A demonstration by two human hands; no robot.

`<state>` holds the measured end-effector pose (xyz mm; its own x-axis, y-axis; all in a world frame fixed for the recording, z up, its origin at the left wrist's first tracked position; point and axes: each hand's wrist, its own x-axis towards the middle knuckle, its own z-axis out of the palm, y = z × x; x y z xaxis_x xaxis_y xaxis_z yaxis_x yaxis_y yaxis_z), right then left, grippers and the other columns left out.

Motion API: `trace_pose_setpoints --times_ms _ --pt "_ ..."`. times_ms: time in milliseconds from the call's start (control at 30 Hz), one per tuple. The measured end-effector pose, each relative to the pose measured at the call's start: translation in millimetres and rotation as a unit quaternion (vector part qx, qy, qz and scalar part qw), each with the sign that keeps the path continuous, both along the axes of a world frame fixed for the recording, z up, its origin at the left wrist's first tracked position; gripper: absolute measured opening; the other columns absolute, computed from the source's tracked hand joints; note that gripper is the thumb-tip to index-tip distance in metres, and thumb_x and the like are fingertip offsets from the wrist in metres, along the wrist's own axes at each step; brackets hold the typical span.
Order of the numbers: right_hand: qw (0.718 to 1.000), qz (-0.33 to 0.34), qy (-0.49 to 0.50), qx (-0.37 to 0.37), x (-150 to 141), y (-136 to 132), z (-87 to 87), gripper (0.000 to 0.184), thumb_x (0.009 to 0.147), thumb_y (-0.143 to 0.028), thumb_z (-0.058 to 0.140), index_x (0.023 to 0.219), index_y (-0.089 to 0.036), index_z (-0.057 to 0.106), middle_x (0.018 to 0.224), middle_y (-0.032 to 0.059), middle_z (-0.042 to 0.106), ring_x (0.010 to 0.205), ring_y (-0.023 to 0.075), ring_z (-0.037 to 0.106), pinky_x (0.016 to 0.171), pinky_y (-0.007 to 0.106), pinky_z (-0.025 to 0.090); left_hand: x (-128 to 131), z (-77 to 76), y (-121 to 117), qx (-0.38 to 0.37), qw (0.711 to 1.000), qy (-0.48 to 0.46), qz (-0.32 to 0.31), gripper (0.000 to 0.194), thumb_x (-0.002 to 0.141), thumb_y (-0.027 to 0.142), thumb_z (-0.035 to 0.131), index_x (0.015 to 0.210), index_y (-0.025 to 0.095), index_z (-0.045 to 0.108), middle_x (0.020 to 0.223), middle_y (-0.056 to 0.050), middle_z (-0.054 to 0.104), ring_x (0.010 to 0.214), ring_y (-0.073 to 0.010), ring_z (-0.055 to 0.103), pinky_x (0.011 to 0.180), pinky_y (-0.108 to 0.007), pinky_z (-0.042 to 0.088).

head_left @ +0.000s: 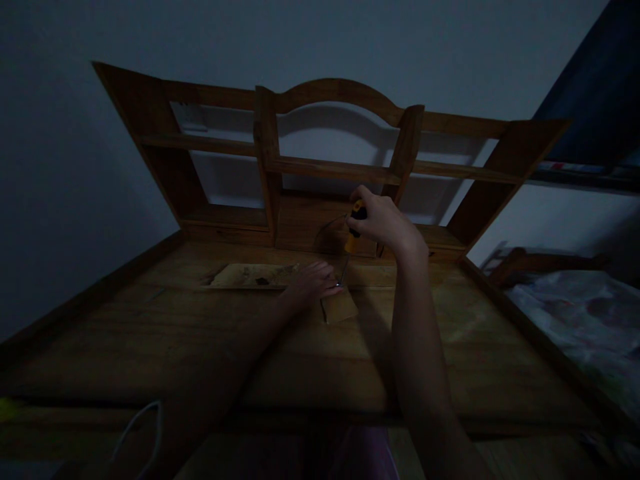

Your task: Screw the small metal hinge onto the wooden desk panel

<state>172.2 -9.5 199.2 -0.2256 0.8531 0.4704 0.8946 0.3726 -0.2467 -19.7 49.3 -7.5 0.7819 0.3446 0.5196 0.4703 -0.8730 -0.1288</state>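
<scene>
My right hand point(383, 220) is closed around the yellow and black handle of a screwdriver point(352, 241), held nearly upright with its tip down. The tip meets a small shiny metal piece point(339, 285) at the fingertips of my left hand point(314, 281). Those left fingers are pressed together by the tip; the dim light hides how they grip the piece. Just below lies a small square of brown cardboard point(340, 307) on the wooden desk point(300, 360). Behind the left hand a long pale board or cardboard strip point(250, 275) with dark stains lies on the desk.
A wooden shelf unit point(333, 171) with an arched top stands at the desk's back against the wall. Raised wooden edges point(520, 327) border the sides. At the right is a bed-like frame point(550, 263) with a plastic-looking cover point(580, 313). A white loop point(150, 433) shows at lower left.
</scene>
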Motion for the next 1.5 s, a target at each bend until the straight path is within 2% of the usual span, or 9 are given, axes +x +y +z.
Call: trace_pose_setpoints --times_ms 200,500,633,733,833,1033,1167,1267,1500 --pt "1.0 -0.004 -0.008 0.001 2.1 6.1 -2.3 0.035 0.087 -0.028 0.062 0.12 -0.016 0.061 0.105 0.0123 0.072 0.097 0.0267 0.066 0.082 0.036 0.047 -2.9 -5.0 6.6 -0.018 1.0 -0.007 -0.02 0.032 0.104 0.04 0.054 0.09 0.02 0.075 0.091 -0.005 0.063 0.087 -0.0176 0.057 0.071 -0.03 0.04" --pt "1.0 0.002 -0.019 -0.015 1.4 4.9 -1.5 0.025 0.088 -0.031 0.06 0.109 -0.018 0.062 0.099 0.0108 0.072 0.091 0.0263 0.066 0.08 0.037 0.047 -5.0 2.4 -1.1 -0.015 0.999 -0.008 -0.029 0.024 0.103 0.033 0.057 0.096 0.019 0.075 0.095 -0.005 0.065 0.09 -0.0188 0.059 0.073 -0.031 0.044" --pt "0.999 -0.017 -0.027 -0.006 2.5 9.6 -4.6 0.029 0.09 -0.038 0.065 0.111 -0.019 0.061 0.104 0.0124 0.072 0.097 0.0287 0.067 0.08 0.037 0.047 -5.0 3.1 -1.4 -0.024 0.999 -0.008 -0.03 0.022 0.102 0.032 0.058 0.097 0.02 0.076 0.094 -0.005 0.065 0.092 -0.0193 0.06 0.073 -0.031 0.045" --pt "0.999 -0.024 -0.043 0.006 2.5 11.8 -6.2 0.027 0.09 -0.034 0.063 0.112 -0.018 0.06 0.107 0.0133 0.071 0.103 0.0297 0.066 0.083 0.038 0.047 -4.8 2.3 -0.9 -0.029 0.999 -0.008 -0.03 0.022 0.102 0.032 0.057 0.097 0.02 0.076 0.095 -0.006 0.066 0.094 -0.0196 0.06 0.075 -0.031 0.046" --pt "0.999 -0.005 -0.051 0.002 0.6 10.6 -5.2 0.025 0.088 -0.029 0.06 0.11 -0.018 0.06 0.108 0.0131 0.07 0.102 0.0289 0.065 0.085 0.038 0.047 -4.5 1.8 -1.0 -0.031 0.999 -0.01 -0.031 0.024 0.103 0.033 0.056 0.097 0.02 0.075 0.097 -0.006 0.067 0.095 -0.0193 0.061 0.077 -0.031 0.046" --pt "0.999 -0.006 -0.045 -0.017 -3.4 8.4 -3.1 0.027 0.087 -0.032 0.06 0.11 -0.019 0.059 0.113 0.0139 0.067 0.105 0.0286 0.064 0.09 0.039 0.047 -3.6 -0.8 1.0 -0.032 0.999 -0.012 -0.023 0.022 0.101 0.033 0.058 0.096 0.02 0.076 0.097 -0.006 0.066 0.095 -0.0198 0.06 0.077 -0.031 0.047" --pt "0.998 -0.027 -0.057 -0.004 -2.4 10.3 -3.8 0.026 0.089 -0.035 0.061 0.109 -0.018 0.059 0.109 0.0138 0.069 0.103 0.0296 0.064 0.086 0.039 0.047 -4.1 -2.3 2.6 -0.034 0.999 -0.009 -0.029 0.023 0.102 0.034 0.057 0.097 0.02 0.075 0.098 -0.006 0.066 0.096 -0.0196 0.06 0.077 -0.032 0.048" --pt "0.997 -0.03 -0.066 -0.003 -1.7 10.4 -4.0 0.024 0.088 -0.031 0.059 0.108 -0.018 0.058 0.108 0.0138 0.068 0.1 0.0298 0.064 0.085 0.04 0.047 -4.6 -1.3 1.7 -0.034 0.999 -0.004 -0.026 0.023 0.102 0.034 0.057 0.098 0.02 0.074 0.099 -0.007 0.066 0.096 -0.0199 0.06 0.078 -0.032 0.047" --pt "0.999 -0.015 -0.031 -0.011 -4.6 8.6 -4.7 0.029 0.085 -0.034 0.059 0.109 -0.019 0.057 0.113 0.0144 0.064 0.102 0.0294 0.063 0.088 0.041 0.046 -4.0 -1.7 1.5 -0.017 1.0 -0.01 -0.023 0.026 0.102 0.034 0.056 0.094 0.019 0.075 0.095 -0.006 0.066 0.093 -0.0196 0.06 0.073 -0.031 0.046"
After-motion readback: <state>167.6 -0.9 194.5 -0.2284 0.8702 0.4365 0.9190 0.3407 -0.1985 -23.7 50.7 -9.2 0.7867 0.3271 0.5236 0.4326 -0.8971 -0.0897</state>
